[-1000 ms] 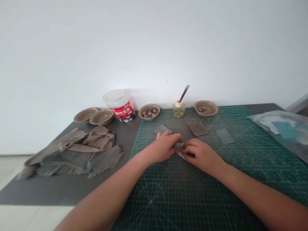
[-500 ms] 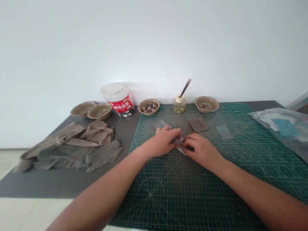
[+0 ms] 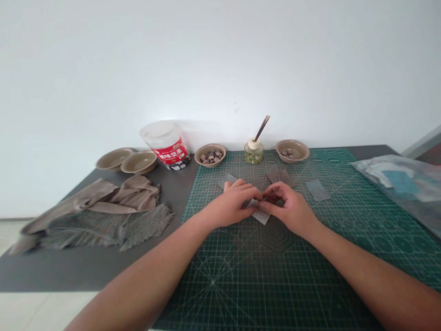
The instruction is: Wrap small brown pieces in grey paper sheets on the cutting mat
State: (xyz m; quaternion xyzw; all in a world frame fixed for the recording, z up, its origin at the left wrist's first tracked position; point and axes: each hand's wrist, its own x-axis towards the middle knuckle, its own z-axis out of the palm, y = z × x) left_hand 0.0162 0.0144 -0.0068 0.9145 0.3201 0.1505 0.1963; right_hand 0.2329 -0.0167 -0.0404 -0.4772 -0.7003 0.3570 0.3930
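My left hand (image 3: 238, 203) is over the middle of the green cutting mat (image 3: 241, 276), its fingers curled and pinching a small pale grey sheet (image 3: 261, 217). Facing it, my right hand (image 3: 290, 208) has thumb and fingertips closed together at the sheet's upper edge. Something dark reddish-brown shows inside the curl of the right hand, too hidden to name. The fingertips of both hands almost meet. Behind them lie a brown square piece (image 3: 284, 176) with dark marks on it, a grey piece (image 3: 226, 180) and a light grey-blue rectangle (image 3: 317, 190).
Along the wall stand a bowl of stones (image 3: 210, 156), a reed diffuser (image 3: 254, 151), a bowl with few stones (image 3: 292, 151), a red-labelled tub (image 3: 167, 146) and two brown bowls (image 3: 139, 162). Crumpled cloth (image 3: 103, 211) lies left, a plastic bag (image 3: 399, 181) right.
The right hand has turned, its fingers arching higher and showing something reddish-brown inside. More of the pale sheet shows below the fingertips. The whole view has shifted slightly.
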